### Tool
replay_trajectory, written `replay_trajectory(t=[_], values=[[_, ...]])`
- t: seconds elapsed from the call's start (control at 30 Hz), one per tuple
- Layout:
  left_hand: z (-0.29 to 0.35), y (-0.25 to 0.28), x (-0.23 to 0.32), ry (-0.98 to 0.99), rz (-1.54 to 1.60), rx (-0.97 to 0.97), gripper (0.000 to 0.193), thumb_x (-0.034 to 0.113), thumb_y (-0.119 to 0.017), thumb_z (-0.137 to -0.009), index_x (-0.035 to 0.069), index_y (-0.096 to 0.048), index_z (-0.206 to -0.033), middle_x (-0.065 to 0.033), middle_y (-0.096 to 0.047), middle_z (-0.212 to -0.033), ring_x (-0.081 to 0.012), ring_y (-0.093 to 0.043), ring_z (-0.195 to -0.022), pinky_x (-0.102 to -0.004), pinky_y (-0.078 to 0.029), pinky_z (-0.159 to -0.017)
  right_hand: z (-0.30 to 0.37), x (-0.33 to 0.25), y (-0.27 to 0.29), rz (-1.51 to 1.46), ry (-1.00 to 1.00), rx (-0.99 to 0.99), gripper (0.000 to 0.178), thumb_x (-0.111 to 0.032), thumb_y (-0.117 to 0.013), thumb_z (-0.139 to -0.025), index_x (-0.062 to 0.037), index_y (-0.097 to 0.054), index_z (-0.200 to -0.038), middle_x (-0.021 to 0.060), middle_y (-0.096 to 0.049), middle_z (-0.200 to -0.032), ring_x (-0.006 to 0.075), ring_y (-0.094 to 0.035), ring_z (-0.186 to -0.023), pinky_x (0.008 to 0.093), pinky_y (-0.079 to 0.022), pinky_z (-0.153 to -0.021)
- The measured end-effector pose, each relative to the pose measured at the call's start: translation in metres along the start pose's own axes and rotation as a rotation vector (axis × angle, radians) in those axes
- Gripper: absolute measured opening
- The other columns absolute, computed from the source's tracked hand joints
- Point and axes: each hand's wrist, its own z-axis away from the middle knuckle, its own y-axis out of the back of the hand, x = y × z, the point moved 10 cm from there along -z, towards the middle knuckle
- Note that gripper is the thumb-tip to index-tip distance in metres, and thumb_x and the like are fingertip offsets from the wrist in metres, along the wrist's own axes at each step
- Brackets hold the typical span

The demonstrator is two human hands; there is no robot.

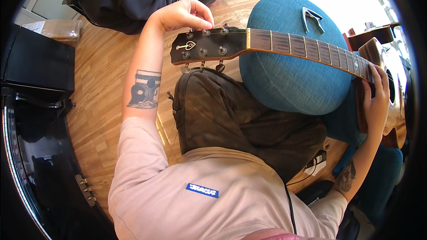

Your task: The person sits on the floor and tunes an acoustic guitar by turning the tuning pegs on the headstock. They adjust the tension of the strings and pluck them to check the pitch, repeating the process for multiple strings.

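Note:
An acoustic guitar (307,49) lies across in front of me, its dark headstock (209,46) at the left and its glossy wooden body (393,111) at the right edge. My left hand (184,14) is closed at the headstock's far edge, fingertips at a tuning peg; the bent fingers partly hide it. My right hand (378,91) grips the neck where it meets the body, fingers over the fretboard and thumb on the near edge. Beneath the neck is a round blue cushioned stool (289,80). On its top rests an open spring-type capo (312,20).
Another person in dark clothes (120,0) sits at the far left. A glossy black piano (40,151) runs along the left side. A plastic-wrapped package (62,32) lies beyond it. Blue seating (382,173) and a cable (311,175) are at the lower right.

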Motion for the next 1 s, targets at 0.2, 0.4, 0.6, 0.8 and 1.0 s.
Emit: replay_trajectory(t=[0.2,0.4,0.6,0.8,1.0], values=[[-0.004,-0.007,-0.002,0.047,-0.106,-0.007,0.014,0.013,-0.074,-0.081,0.001,-0.073,-0.09,-0.0014,-0.069,-0.081,-0.0065,-0.062,-0.075,-0.0218,-0.049,-0.068,0.0,-0.003,0.0,0.045,-0.005,-0.017,0.043,-0.005,-0.063,-0.091,-0.0075,-0.056,-0.133,0.0137,-0.056,-0.13,0.0338,-0.057,-0.117,0.0414,-0.048,-0.099],[-0.008,-0.011,-0.018,0.147,-0.219,0.012,0.015,0.017,-0.072,-0.084,0.003,-0.071,-0.089,0.0026,-0.067,-0.082,-0.0047,-0.059,-0.075,-0.0217,-0.047,-0.068,-0.002,-0.005,-0.002,0.034,-0.049,-0.035,0.043,-0.006,-0.064,-0.091,-0.009,-0.057,-0.133,0.0141,-0.056,-0.13,0.034,-0.057,-0.118,0.0417,-0.047,-0.1],[-0.002,-0.008,-0.024,0.173,-0.233,0.098,0.021,0.019,-0.072,-0.088,0.001,-0.073,-0.098,0.0008,-0.069,-0.086,-0.0061,-0.06,-0.079,-0.0231,-0.05,-0.073,-0.002,-0.001,-0.004,0.02,-0.031,-0.028,0.043,-0.006,-0.063,-0.091,-0.0094,-0.057,-0.133,0.0146,-0.056,-0.13,0.034,-0.057,-0.118,0.0414,-0.047,-0.1],[-0.001,-0.014,-0.024,0.051,-0.174,0.077,0.019,0.005,-0.068,-0.088,-0.001,-0.072,-0.106,-0.0029,-0.071,-0.093,-0.009,-0.063,-0.085,-0.0246,-0.051,-0.083,-0.001,-0.001,-0.003,0.013,-0.034,-0.035,0.044,-0.006,-0.064,-0.09,-0.0088,-0.056,-0.133,0.0144,-0.056,-0.129,0.0341,-0.056,-0.118,0.0407,-0.046,-0.099],[0.001,-0.016,-0.025,-0.038,-0.175,-0.038,0.022,-0.003,-0.062,-0.087,-0.002,-0.07,-0.108,-0.0046,-0.07,-0.101,-0.0088,-0.063,-0.092,-0.0245,-0.05,-0.088,-0.002,0.002,-0.003,-0.026,-0.026,-0.025,0.045,-0.006,-0.065,-0.09,-0.009,-0.056,-0.133,0.0139,-0.056,-0.129,0.0332,-0.057,-0.117,0.0408,-0.047,-0.098]])
